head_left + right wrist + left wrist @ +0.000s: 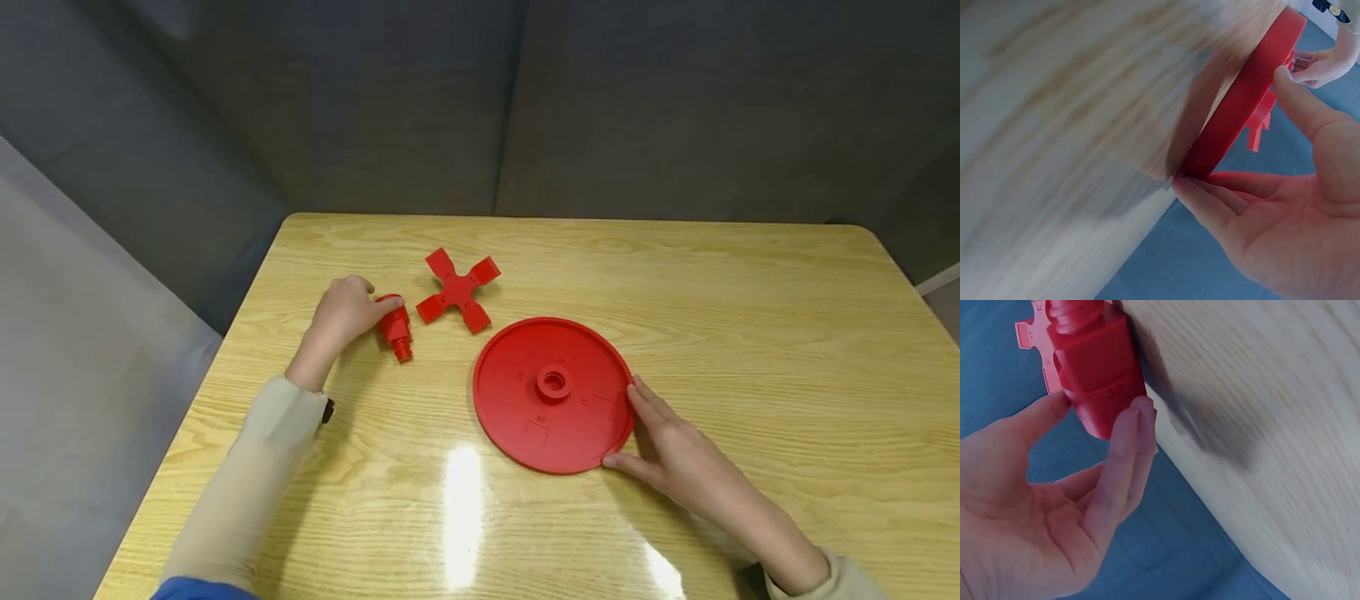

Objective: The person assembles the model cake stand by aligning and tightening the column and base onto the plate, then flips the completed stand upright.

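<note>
My left hand [347, 310] pinches a red plastic piece with a threaded end [395, 327] between thumb and fingers. In the left wrist view this threaded piece [1100, 369] has a blocky body, with the screw end pointing away from the palm. At the right side of a round red disc [517, 425], my right hand [686, 462] holds the rim, thumb and fingertips spread along it. A raised ring with a hole stands at the disc's centre, and small numbers mark its face. Seen from the right wrist, the disc [1241, 106] shows its edge close over the table.
A red four-armed cross [457, 290] lies behind the disc, to the right of the left hand. Everything is on a light wood-grain table [750, 333]. Dark grey cloth [390, 108] hangs behind its far edge.
</note>
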Available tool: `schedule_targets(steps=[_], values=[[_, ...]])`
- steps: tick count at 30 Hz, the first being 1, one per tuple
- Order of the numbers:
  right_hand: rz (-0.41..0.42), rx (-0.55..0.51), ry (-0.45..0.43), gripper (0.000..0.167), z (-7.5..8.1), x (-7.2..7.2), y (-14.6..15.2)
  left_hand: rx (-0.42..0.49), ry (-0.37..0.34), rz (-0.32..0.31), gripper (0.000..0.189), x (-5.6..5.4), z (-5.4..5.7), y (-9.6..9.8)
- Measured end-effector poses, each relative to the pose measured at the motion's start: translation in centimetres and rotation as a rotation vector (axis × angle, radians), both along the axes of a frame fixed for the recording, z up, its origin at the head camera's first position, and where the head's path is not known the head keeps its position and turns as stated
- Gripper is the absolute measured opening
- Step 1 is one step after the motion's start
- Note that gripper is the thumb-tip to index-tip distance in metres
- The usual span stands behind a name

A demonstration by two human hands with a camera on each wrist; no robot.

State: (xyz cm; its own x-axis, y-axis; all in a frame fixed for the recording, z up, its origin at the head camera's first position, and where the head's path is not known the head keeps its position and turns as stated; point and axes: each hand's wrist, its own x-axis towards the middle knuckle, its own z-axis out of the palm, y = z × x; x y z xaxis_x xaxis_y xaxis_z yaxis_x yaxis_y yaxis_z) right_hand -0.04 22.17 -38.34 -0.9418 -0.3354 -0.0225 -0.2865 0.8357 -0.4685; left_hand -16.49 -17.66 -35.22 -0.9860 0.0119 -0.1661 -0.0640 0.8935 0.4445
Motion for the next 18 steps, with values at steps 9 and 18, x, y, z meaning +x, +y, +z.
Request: schedule_targets(steps=[9, 18], values=[[0.001, 0.001, -0.008, 0.094, 0.02, 0.01, -0.1, 0.009, -0.044, 0.014, 0.055, -0.54, -0.46, 0.32], [-0.006, 0.013, -0.01, 0.094, 0.12, 0.02, -0.13, 0.042, -0.059, 0.007, 0.041, -0.62, -0.46, -0.31]])
